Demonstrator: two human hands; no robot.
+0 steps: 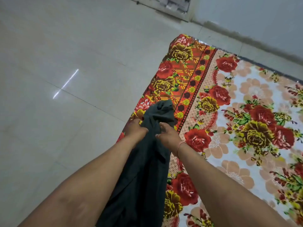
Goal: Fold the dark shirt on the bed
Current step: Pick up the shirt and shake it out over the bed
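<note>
The dark shirt [144,171] hangs bunched and crumpled between my two arms, over the left edge of the bed. My left hand [136,128] grips its upper left part. My right hand [167,135], with a thin thread band on the wrist, holds the cloth just to the right, fingers pinched into the fabric. A wad of the shirt sticks up above both hands. Its lower end runs out of view at the bottom.
The bed [255,89] is covered by a floral sheet with red and yellow roses and a red-orange border on its left side. Pale tiled floor [65,63] fills the left. A wall runs along the far side of the bed.
</note>
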